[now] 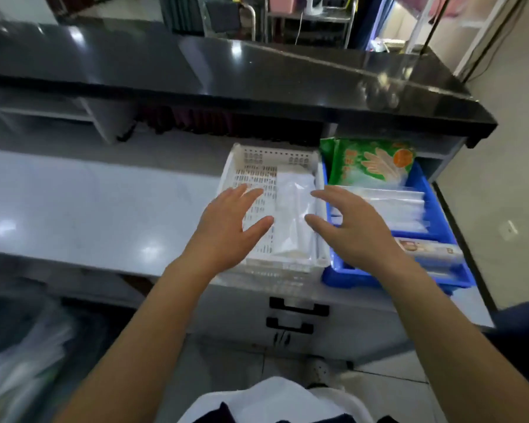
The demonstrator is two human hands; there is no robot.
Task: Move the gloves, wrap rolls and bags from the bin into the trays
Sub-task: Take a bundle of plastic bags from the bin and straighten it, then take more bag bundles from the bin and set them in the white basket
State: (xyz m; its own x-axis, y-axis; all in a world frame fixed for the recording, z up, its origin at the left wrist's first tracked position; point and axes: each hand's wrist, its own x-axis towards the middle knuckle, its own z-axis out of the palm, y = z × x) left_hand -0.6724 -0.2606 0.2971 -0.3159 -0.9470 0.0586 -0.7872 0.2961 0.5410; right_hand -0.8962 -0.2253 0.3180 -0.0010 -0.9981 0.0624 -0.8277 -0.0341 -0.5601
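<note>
A white perforated tray (257,158) sits on the grey counter, with a clear plastic pack of bags (293,215) lying along its right side. To its right stands a blue bin (425,175). It holds a green glove packet (373,161) leaning at the back, clear bag packs (400,206) in the middle and a boxed wrap roll (428,251) at the front. My left hand (226,227) hovers over the tray's left half, fingers spread, holding nothing. My right hand (351,227) hovers over the tray's right wall and the bin's left edge, also spread and holding nothing.
A glossy black raised counter (226,71) runs across behind the tray and bin. The grey worktop (89,203) extends to the left. Below the tray are drawers with black handles (298,306). Blurred plastic bags (22,355) lie at lower left.
</note>
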